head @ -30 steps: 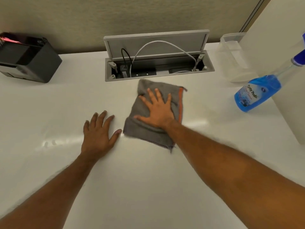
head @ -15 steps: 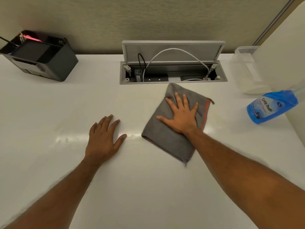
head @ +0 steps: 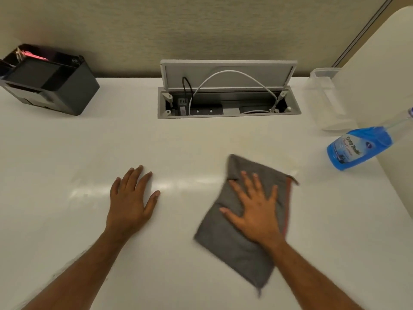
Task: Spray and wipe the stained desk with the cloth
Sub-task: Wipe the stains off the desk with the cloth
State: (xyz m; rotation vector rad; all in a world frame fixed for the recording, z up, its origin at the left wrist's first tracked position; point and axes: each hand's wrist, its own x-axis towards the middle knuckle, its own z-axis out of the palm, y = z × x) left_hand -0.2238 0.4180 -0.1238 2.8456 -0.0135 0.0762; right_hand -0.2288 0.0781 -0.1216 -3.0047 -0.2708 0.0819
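While I am wiping: my right hand (head: 257, 211) is lying flat, fingers spread wide, pressing the grey microfibre cloth (head: 237, 242) onto the white desk (head: 67, 153).
Change: over the last second I am dragging the cloth back from just short of the cable box (head: 228, 106), toward me and to the right; its edges are blurring, so I judge the stroke to be mid-swing.
Left hand: my left hand (head: 131, 198) is resting palm down and open, holding nothing, well apart from the cloth on its left, bracing me.
Cloth: it is sitting under my right palm, its orange-edged side showing beyond my little finger.
Spray bottle: the blue glass-cleaner bottle (head: 357, 148) is standing beyond my right hand and off to its right, untouched.
Meaning: spraying is looking done; I am working the wipe stage, covering desk nearer me.
Stain: I cannot make one out, only faint glare streaks between my hands.
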